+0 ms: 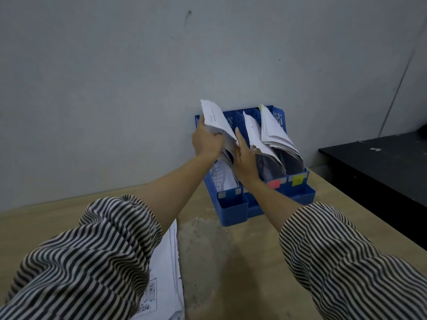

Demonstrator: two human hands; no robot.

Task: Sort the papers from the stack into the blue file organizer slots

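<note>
We see our left hand [206, 140] gripping a sheaf of papers [216, 122] in the blue file organizer [233, 209] at one o'clock, our right hand [245, 158] flat beside them; the paper stack [167, 273] lies at seven o'clock.

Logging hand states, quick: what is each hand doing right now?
Left hand: grips the sheaf of papers in the organizer's left slot.
Right hand: open, fingers straight against the same papers.

Organizer slots crowded, bare table before me.
Leaning papers [272, 132] fill the blue organizer [233, 209]; my stack [166, 269] blocks the left.
</note>
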